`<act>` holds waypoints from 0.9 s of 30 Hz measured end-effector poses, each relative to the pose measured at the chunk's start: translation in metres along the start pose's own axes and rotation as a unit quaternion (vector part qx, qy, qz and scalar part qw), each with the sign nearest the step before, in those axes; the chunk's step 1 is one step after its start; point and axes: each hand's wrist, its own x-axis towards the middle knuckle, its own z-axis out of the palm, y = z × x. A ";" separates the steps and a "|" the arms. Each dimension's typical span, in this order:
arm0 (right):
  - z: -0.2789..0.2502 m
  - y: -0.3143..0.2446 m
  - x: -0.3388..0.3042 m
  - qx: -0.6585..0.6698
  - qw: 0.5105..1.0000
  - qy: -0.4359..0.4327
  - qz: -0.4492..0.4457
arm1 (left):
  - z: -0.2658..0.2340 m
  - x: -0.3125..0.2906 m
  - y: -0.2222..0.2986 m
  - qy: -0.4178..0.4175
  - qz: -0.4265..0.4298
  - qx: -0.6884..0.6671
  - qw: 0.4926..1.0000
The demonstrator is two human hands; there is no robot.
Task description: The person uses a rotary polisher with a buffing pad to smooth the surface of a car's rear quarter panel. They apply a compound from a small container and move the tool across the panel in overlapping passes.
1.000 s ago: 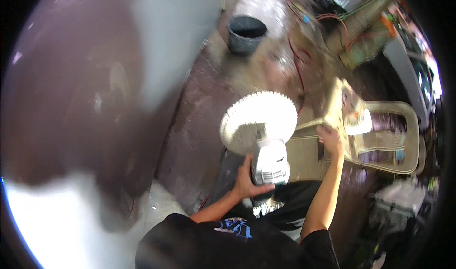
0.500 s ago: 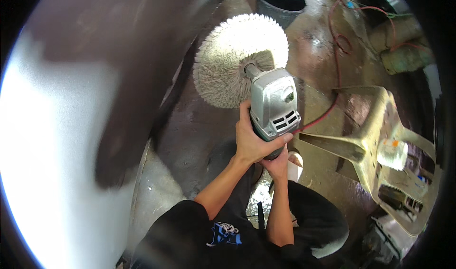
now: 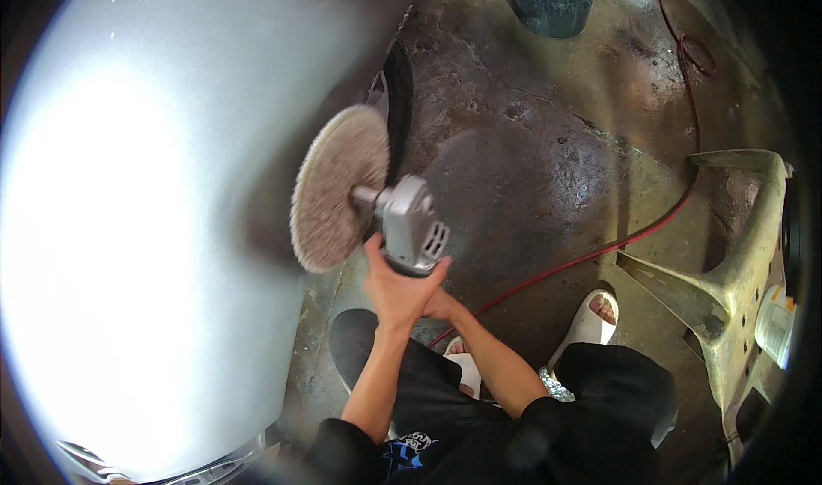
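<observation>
I hold a polisher [image 3: 411, 220] with a grey metal head, close to the large glossy vehicle panel [image 3: 205, 185] on my left. Its round wool pad [image 3: 338, 190] is tilted toward the panel and looks smeared by motion. Whether the pad touches the panel, I cannot tell. My left hand [image 3: 396, 290] is wrapped round the polisher body just below the metal head, thumb and fingers on either side. Behind it, my right hand [image 3: 440, 305] is closed on the rear of the polisher, its fingers mostly hidden.
A red cord [image 3: 591, 255] trails across the wet-looking floor past my sandalled feet. On the right stands a worn plastic chair [image 3: 728, 288] with a pale container [image 3: 775, 327] by it. A black bucket [image 3: 555, 10] is at the far edge. Part of a dark tyre [image 3: 399, 100] shows beside the panel.
Both hands have swung the polisher left and nearer to me, toward the panel. The pad has turned from facing upward to nearly edge-on. The view has shifted, showing more of the panel.
</observation>
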 end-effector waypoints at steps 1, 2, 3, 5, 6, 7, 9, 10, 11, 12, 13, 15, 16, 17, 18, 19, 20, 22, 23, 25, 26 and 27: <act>0.005 0.008 -0.001 0.006 1.000 -0.013 0.000 | -0.003 -0.004 -0.004 0.014 -0.017 0.020 1.000; 0.009 0.015 0.003 0.011 0.999 -0.037 0.001 | -0.010 -0.005 -0.004 0.028 -0.033 -0.004 0.999; 0.012 0.022 0.005 0.017 0.998 -0.057 0.002 | -0.014 -0.007 -0.011 0.040 -0.030 -0.006 0.999; 0.017 0.032 0.017 0.013 0.994 -0.084 -0.073 | -0.019 -0.006 -0.014 0.054 -0.027 0.007 0.998; 0.018 0.037 0.021 0.013 0.994 -0.090 -0.064 | -0.019 -0.007 -0.014 0.054 -0.028 0.020 0.998; 0.018 0.037 0.026 0.009 0.993 -0.099 -0.056 | -0.019 -0.007 -0.010 0.060 -0.026 0.031 0.997; 0.012 0.038 0.030 0.032 0.995 -0.092 -0.024 | -0.009 0.006 0.001 0.053 -0.026 0.080 0.995; 0.009 0.033 0.033 0.058 0.995 -0.080 0.001 | -0.002 0.015 0.008 0.051 -0.027 0.105 0.993; 0.006 0.018 0.038 0.083 0.994 -0.068 0.026 | 0.005 0.025 0.018 0.043 -0.025 0.123 0.991; -0.002 0.001 0.040 0.120 0.989 -0.077 0.033 | 0.015 0.037 0.028 0.040 -0.025 0.136 0.990; -0.011 -0.030 0.041 0.156 0.983 -0.086 0.042 | 0.025 0.051 0.037 0.037 -0.027 0.148 0.988; -0.041 -0.058 0.054 0.204 0.974 -0.098 0.017 | 0.048 0.078 0.064 0.012 -0.025 0.166 0.986; -0.062 -0.067 0.063 0.212 0.972 -0.103 -0.018 | 0.063 0.093 0.081 -0.006 -0.021 0.168 0.985; -0.078 -0.081 0.073 0.214 0.970 -0.115 -0.001 | 0.074 0.108 0.095 -0.012 -0.016 0.173 0.985; -0.092 -0.095 0.081 0.214 0.968 -0.128 0.017 | 0.082 0.121 0.108 -0.016 -0.010 0.177 0.984; -0.107 -0.105 0.090 0.187 0.976 -0.109 0.032 | 0.092 0.133 0.119 -0.012 0.003 0.180 0.984; -0.120 -0.117 0.099 0.161 0.982 -0.088 0.043 | 0.101 0.145 0.130 -0.010 0.021 0.183 0.983; -0.130 -0.133 0.109 0.152 0.985 -0.066 0.046 | 0.114 0.162 0.147 -0.017 0.038 0.198 0.979; -0.129 -0.143 0.107 0.169 0.983 -0.066 0.040 | 0.118 0.168 0.151 -0.027 0.034 0.210 0.977; -0.123 -0.144 0.104 0.217 0.973 -0.081 0.016 | 0.119 0.168 0.152 -0.040 0.029 0.235 0.971; -0.115 -0.135 0.102 0.247 0.964 -0.096 -0.001 | 0.117 0.163 0.148 -0.038 0.023 0.245 0.968; -0.105 -0.125 0.100 0.277 0.954 -0.110 -0.019 | 0.112 0.155 0.140 -0.036 0.017 0.254 0.966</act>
